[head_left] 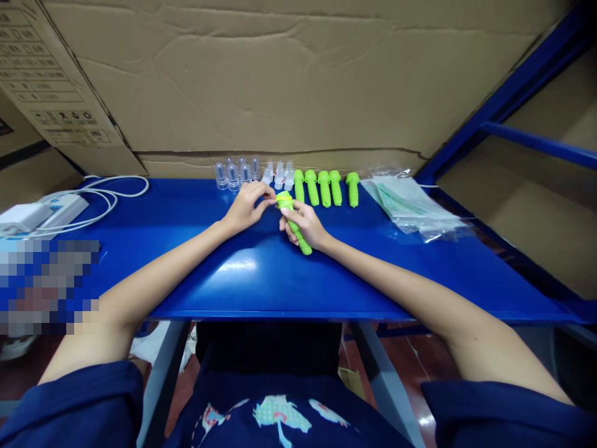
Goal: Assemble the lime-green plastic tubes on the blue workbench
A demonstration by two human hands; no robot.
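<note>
My right hand [305,225] is wrapped round a bright green plastic piece [302,242], tilted over the blue table [261,274]. My left hand [248,205] pinches at the top end of that same green piece, fingers pressed together; whether a small part sits under them I cannot tell. Behind my hands, several more green pieces [325,187] lie in a row. To their left stand several small clear caps [242,172].
A pile of clear plastic bags [410,205] lies at the right back. A white power strip with coiled cable [56,208] sits at the left. Cardboard sheets [280,81] wall off the back. A blue shelf frame [536,143] rises on the right.
</note>
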